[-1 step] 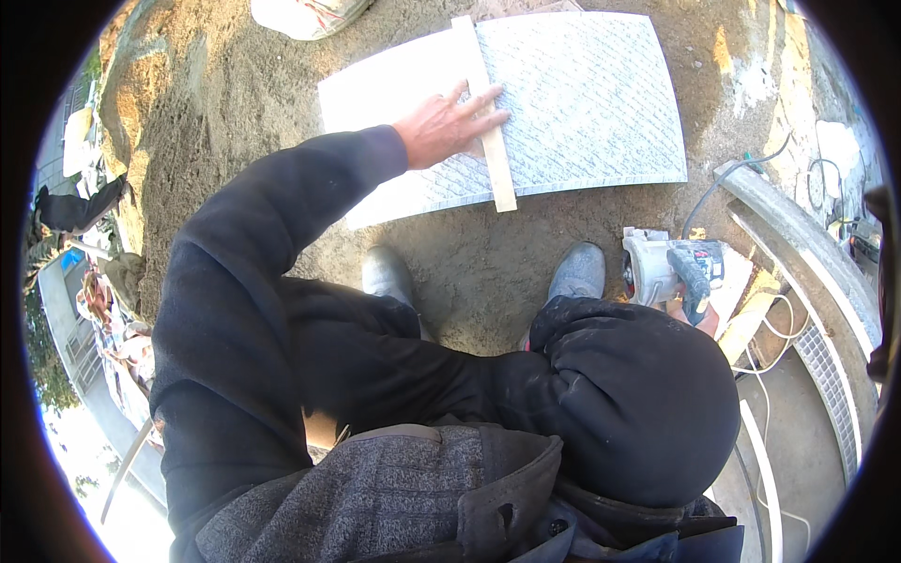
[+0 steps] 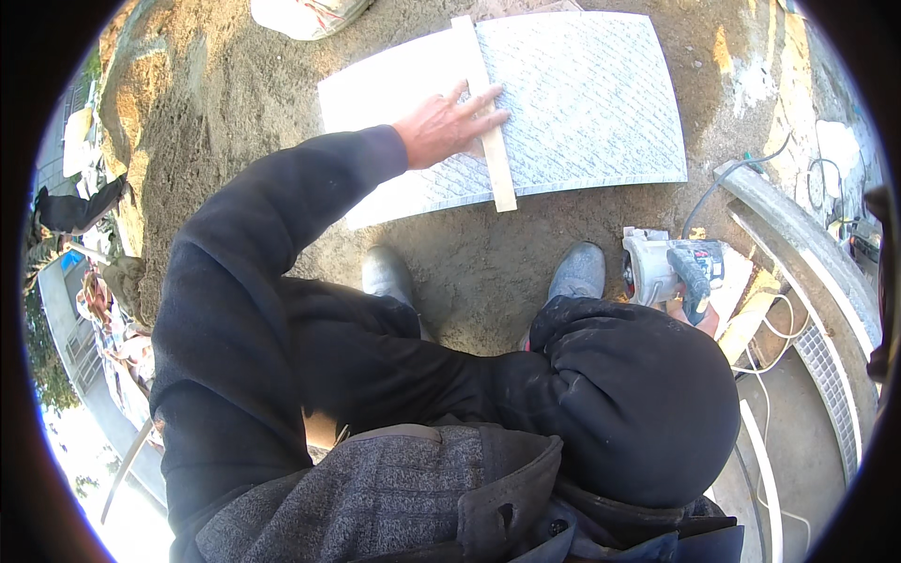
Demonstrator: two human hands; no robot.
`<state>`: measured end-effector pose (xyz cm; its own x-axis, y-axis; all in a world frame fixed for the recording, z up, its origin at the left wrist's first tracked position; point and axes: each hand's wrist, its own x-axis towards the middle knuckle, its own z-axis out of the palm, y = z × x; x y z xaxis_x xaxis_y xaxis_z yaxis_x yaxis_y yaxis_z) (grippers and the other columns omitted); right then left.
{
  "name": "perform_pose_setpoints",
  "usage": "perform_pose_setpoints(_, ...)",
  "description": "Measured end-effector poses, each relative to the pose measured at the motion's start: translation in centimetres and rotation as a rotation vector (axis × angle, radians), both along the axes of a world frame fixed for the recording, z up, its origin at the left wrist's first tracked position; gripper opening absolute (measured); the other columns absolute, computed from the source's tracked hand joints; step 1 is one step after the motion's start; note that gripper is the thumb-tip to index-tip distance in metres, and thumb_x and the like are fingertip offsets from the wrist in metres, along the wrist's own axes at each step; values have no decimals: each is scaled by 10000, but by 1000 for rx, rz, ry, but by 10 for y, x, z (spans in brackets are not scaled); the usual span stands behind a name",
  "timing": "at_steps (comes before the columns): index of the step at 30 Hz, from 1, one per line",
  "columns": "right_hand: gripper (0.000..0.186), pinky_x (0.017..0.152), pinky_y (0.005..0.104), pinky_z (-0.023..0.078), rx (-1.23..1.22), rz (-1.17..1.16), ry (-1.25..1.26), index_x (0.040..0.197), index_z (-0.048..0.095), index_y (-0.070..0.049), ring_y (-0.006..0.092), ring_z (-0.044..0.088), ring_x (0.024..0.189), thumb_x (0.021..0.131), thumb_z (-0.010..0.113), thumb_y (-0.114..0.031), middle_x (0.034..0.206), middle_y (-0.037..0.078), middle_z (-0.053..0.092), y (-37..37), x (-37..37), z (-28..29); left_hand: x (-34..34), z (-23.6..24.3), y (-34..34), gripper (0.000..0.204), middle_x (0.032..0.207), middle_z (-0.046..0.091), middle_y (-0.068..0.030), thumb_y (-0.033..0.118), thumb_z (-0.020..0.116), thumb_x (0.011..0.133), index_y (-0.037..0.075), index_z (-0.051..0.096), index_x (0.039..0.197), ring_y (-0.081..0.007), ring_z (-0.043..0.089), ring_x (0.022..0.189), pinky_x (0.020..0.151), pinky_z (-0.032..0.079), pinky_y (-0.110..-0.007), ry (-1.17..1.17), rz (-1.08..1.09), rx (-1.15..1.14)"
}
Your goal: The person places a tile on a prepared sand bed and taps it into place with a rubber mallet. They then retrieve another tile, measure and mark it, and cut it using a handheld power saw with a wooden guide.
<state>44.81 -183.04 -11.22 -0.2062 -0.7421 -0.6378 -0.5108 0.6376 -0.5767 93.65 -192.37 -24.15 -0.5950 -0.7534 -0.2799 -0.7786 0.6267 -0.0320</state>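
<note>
My left hand (image 2: pixel 449 122) lies with fingers spread on a pale wooden strip (image 2: pixel 500 174), pressing it flat across a large tile or slab (image 2: pixel 591 103). The slab is whitish with rows of grey-blue marks and rests on the ground beyond my feet. The strip runs from its far edge to just past its near edge. At my right side, beside the knee, stands a handheld power saw (image 2: pixel 654 267) with a grey body and a dark handle. Only a little of my right hand (image 2: pixel 699 317) shows at the handle's near end; its fingers are hidden.
My boots (image 2: pixel 576 272) stand on damp, sandy ground just before the slab. Curved grey channel pieces (image 2: pixel 807 230) lie at the right, with a pale cable (image 2: pixel 788 324) looping nearby. A white sack (image 2: pixel 305 14) sits at the far left. Another person's dark-clothed limb (image 2: pixel 80 208) shows at the left.
</note>
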Motion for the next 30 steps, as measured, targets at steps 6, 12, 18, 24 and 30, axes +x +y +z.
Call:
perform_pose_setpoints(6,227,813,334,535,-11,-3,11,1061,748,-33,179,694,852,860,779,-133,938,47,733,0,2,1,-1,1,-1,797,1665,292,-172,293,763,922,241,352,1603,-482,498,1330,885,652,-423,5,9,4)
perform_pose_setpoints(12,226,816,337,539,-12,-49,54,1060,751,-36,184,701,854,859,784,-135,939,49,737,-5,-2,-7,-3,6,-1,784,1667,270,-208,305,733,952,202,328,1615,-484,497,1339,907,640,-436,-29,2,43)
perform_pose_setpoints(18,313,852,299,501,-22,15,-56,1175,713,-24,124,657,914,889,741,-149,979,26,702,-12,-6,-11,5,27,-3,774,1575,343,-320,312,640,1012,9,258,1613,-452,579,1280,926,588,-492,312,448,79)
perform_pose_setpoints(24,333,931,311,480,11,73,-23,1171,681,-4,173,636,1033,847,727,-65,1113,69,683,-11,-13,-11,-14,19,-38,768,969,704,-285,477,711,969,-174,490,1314,-296,756,712,647,611,-391,602,1118,384)
perform_pose_setpoints(30,418,994,309,431,64,47,-120,1287,622,26,193,577,1156,880,691,-40,1254,91,640,-15,-19,-18,-29,-3,-47,642,887,711,-265,465,705,963,-138,559,1126,-307,726,694,639,595,-392,652,1136,359)
